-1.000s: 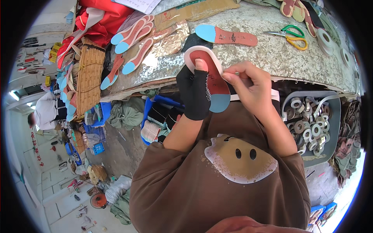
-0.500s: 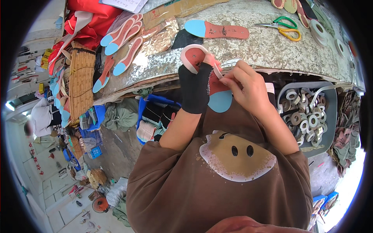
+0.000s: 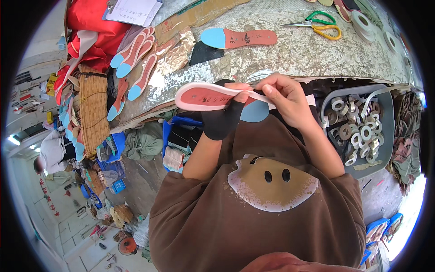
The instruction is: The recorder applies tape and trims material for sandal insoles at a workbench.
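Note:
A red insole (image 3: 213,100) with a blue toe part (image 3: 255,112) lies across my hands, its rounded heel pointing left. A pale pink strip (image 3: 181,102) runs around its heel edge. My left hand (image 3: 221,120), in a black fingerless glove, is closed around the middle of the insole from below. Bare, my right hand (image 3: 290,102) pinches the strip between thumb and forefinger at the insole's far edge, near the toe part. Another pale band end (image 3: 311,100) shows just right of that hand; where it leads is hidden.
On the worn bench (image 3: 253,59) lie another insole (image 3: 249,38), scissors (image 3: 317,28) with green and yellow handles, and tape rolls (image 3: 362,26). Several insoles (image 3: 144,77) sit at the left by a woven basket (image 3: 93,109). A grey bin (image 3: 387,127) of small rolls stands at the right.
The insole has turned in my left hand: its heel swung from pointing up to pointing left. My right hand still pinches the strip. The whole view has shifted slightly.

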A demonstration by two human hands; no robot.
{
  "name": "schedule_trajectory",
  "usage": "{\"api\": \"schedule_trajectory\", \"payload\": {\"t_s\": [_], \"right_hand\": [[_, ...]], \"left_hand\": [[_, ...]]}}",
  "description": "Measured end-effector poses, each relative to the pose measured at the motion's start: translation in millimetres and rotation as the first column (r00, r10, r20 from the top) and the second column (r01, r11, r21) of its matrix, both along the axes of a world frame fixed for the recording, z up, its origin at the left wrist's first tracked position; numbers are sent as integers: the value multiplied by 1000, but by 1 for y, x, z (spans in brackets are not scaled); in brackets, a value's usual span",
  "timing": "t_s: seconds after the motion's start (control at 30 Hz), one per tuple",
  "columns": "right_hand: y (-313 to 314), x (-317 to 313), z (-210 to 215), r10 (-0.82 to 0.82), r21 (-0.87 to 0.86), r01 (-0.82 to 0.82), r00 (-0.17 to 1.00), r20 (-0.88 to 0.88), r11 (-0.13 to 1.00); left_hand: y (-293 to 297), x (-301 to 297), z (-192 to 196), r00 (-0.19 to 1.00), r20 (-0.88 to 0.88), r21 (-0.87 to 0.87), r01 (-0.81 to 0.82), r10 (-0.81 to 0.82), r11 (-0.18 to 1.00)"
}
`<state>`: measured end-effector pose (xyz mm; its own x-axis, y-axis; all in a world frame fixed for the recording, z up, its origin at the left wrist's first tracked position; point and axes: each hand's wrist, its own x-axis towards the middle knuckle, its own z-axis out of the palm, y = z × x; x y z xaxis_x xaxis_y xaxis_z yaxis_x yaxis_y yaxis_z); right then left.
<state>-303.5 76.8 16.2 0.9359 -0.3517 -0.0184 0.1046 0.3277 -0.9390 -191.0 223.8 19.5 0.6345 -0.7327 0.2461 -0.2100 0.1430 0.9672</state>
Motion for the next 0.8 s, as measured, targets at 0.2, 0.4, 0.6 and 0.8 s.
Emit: {"api": "schedule_trajectory", "payload": {"t_s": [0.2,0.4,0.6,0.8], "right_hand": [[10,-3,-3,-216,-576,225,973,86,786],[-4,2,-11,-180,-360,171,984,9,917],[-22,-26,-25,-127,-640,100,992,4,762],[-64,-72,4,226,-617,-435,893,-389,656]], "left_hand": [[-10,-20,-2,965,-111,-73,-247,238,966],[-28,6,3,950,242,-49,217,-200,975],[-7,8,-16,761,-545,-205,287,-353,936],[67,58,13,491,-739,35,711,-461,702]]}}
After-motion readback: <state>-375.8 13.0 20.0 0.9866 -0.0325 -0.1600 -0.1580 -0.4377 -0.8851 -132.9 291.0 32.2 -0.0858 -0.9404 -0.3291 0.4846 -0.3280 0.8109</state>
